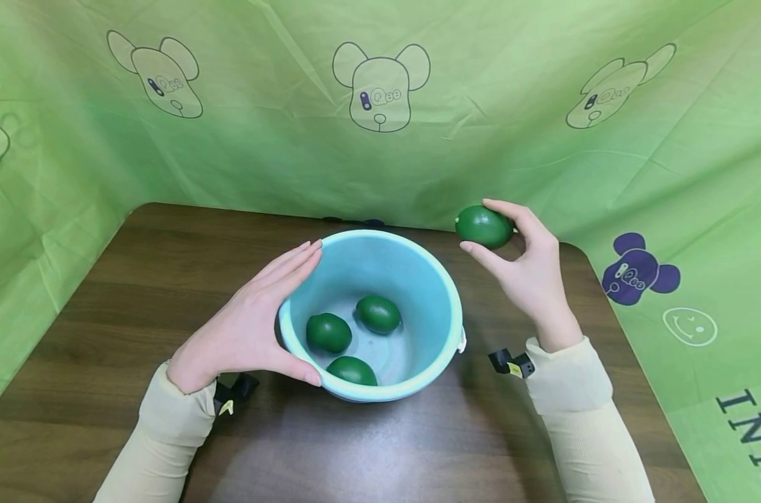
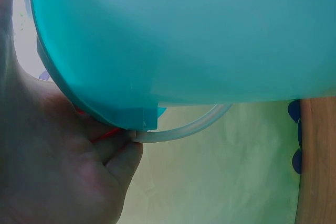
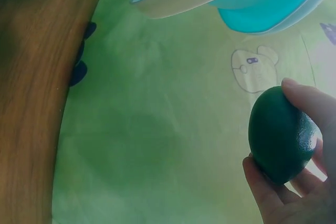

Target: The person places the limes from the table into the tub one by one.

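A light blue bucket (image 1: 443, 349) stands on the table, with three green limes inside: one lime (image 1: 328, 332) to the left, another lime (image 1: 378, 314) farther back and a third lime (image 1: 351, 370) by the near wall. My left hand (image 1: 248, 321) holds the bucket's left side, its thumb along the near rim and its fingers at the far left rim. In the left wrist view the palm lies beside the wall, fingers near the pale handle (image 2: 189, 129). To the right of the bucket and above the table, my right hand (image 1: 531, 269) pinches another lime (image 1: 483, 226) between thumb and fingers.
The brown wooden table (image 1: 135, 293) ends at a green curtain (image 1: 261, 154) printed with mouse-head drawings. The curtain also hangs along the left and right sides. A white handle joint (image 1: 462, 341) sticks out from the bucket's right side.
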Motion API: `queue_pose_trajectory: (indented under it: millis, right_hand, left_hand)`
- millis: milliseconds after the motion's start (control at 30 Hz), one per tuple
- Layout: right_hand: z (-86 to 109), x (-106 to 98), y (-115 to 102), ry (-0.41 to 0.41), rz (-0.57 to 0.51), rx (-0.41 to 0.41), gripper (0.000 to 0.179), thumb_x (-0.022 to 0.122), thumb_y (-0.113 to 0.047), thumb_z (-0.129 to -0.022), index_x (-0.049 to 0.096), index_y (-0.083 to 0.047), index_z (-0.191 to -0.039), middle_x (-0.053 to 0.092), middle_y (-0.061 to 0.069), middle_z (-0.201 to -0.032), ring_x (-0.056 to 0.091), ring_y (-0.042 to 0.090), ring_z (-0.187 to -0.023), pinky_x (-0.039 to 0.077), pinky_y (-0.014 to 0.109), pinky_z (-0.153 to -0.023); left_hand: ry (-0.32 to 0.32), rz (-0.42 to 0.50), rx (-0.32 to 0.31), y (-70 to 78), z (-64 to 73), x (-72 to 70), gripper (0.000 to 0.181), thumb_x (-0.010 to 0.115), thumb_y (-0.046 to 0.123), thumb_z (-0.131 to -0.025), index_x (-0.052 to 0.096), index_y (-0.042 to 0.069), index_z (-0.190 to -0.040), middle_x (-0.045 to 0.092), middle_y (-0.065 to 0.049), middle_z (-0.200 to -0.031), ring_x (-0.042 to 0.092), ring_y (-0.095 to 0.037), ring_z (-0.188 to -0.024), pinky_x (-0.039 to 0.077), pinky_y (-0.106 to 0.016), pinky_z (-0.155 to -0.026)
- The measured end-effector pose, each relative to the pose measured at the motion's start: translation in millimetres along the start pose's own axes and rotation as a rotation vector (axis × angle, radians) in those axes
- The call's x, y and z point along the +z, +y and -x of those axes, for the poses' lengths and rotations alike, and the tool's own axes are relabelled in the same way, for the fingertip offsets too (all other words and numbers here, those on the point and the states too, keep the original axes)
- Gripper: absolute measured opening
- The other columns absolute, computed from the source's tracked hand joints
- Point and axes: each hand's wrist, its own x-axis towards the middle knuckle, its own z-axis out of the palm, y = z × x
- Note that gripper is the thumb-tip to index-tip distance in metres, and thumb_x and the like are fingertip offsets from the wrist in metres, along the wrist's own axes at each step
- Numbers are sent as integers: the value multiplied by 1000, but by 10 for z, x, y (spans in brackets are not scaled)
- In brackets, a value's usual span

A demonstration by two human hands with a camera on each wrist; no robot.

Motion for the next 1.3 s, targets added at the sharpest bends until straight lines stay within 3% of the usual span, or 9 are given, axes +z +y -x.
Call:
queue_pose_trajectory:
  millis: [500,833,1300]
  right_hand:
    - [24,-16,-100,9,-4,-41,60,83,10,-79,65,-4,-135,63,10,-129,60,15,-110,50,23,-90]
    - [47,-13,-167,13,-28,-60,62,83,12,-77,65,-4,-134,63,11,-128,60,17,-110,50,23,-90]
    - [101,-7,-215,6,-69,-83,64,82,16,-75,65,-2,-134,63,12,-130,61,20,-112,51,24,-91]
  left_hand:
    - [-6,1,-8,10,3,-2,143,94,68,-53,21,14,-164,11,9,-169,11,-17,-153,28,-52,-116]
    - [-2,-4,-5,2,0,-1,143,93,69,-53,21,14,-164,15,2,-169,12,-18,-153,29,-52,-115]
    - [5,-3,2,0,4,3,144,94,68,-52,22,13,-163,16,2,-169,13,-17,-153,29,-51,-116]
